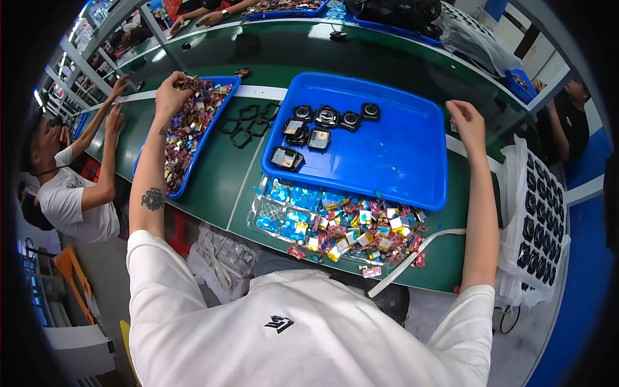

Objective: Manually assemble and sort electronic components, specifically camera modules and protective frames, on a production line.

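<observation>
My left hand [171,90] reaches to the far end of a narrow blue tray [182,184] heaped with small red and gold pieces [193,119], its fingers curled into the heap and closed on some of them. My right hand [467,122] hangs past the right rim of a large blue tray [400,155], fingers bent down, with nothing visible in it. Several black round housings [325,119] lie in that tray's far left corner. In front of it, a clear tray [271,213] holds blue, yellow and red pieces.
Black hexagonal frames [248,126] lie on the green belt [219,180] between the trays. A co-worker in a white shirt [71,200] sits at left. A white bag of black parts [541,213] hangs at right, beside another person [570,122]. A plastic bag [222,258] sits under the bench.
</observation>
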The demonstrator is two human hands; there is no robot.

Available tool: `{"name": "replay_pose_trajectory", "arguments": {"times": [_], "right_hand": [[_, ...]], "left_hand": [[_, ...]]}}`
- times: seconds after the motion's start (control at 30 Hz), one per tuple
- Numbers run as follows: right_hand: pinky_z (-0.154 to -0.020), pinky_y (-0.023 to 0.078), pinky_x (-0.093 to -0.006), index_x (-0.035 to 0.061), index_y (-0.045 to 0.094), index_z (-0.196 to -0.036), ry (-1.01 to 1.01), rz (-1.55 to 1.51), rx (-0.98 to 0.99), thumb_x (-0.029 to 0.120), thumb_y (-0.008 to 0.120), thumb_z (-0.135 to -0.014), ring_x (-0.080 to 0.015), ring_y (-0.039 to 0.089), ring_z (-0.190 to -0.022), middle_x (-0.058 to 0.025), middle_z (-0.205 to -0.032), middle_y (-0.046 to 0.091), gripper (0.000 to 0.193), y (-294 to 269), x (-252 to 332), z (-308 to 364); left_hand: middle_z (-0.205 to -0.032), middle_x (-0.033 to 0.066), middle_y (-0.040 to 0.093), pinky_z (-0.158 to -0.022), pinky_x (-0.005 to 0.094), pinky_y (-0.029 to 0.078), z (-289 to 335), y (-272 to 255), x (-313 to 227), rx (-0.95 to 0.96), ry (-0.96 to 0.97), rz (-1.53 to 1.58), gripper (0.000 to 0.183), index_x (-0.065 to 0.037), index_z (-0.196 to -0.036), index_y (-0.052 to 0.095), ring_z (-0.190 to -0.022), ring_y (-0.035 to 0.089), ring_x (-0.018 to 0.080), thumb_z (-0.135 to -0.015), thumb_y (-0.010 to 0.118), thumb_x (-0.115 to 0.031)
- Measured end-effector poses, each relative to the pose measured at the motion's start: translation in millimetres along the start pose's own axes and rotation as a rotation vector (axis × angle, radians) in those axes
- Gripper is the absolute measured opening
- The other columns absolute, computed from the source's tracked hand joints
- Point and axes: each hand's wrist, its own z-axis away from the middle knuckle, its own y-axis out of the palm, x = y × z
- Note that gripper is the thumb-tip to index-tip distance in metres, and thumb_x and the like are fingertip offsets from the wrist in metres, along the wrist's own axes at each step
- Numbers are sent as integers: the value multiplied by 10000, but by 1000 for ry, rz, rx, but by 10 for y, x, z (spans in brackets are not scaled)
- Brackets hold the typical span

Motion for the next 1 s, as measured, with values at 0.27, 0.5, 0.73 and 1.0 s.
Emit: {"name": "replay_pose_trajectory", "arguments": {"times": [0.27,0.5,0.73,1.0], "right_hand": [[-866,444,-363,74,604,-1138,-81,361,53,69,521,-736,-307,563,-978,-191,-1085,579,410,327,158,253],[-876,441,-379,66,622,-1089,-118,372,-42,43,490,-724,-318,560,-991,-188,-1072,582,389,318,21,243],[-903,419,-390,66,640,-1041,-139,441,-34,96,523,-722,-306,555,-1015,-188,-1077,591,342,206,150,207],[-754,479,-354,63,643,-887,-1116,46,254,125,708,-656,-224,588,-910,-91,-989,616,248,632,1904,1404]], "left_hand": [[-913,73,630,-788,271,459,286,-216,-769,-29,239,211,330,-53,-972,590,-855,622,174,-659,693,-52],[-889,61,558,-801,256,415,1098,-326,-1851,171,486,393,349,-18,-880,555,-876,549,184,-554,635,81],[-951,104,569,-698,345,482,1870,-151,-2289,220,736,480,369,-78,-827,641,-856,568,286,-488,734,35],[-1035,113,524,-728,372,467,2179,18,-2209,324,820,335,364,-118,-881,627,-921,514,312,-542,716,-19]]}}
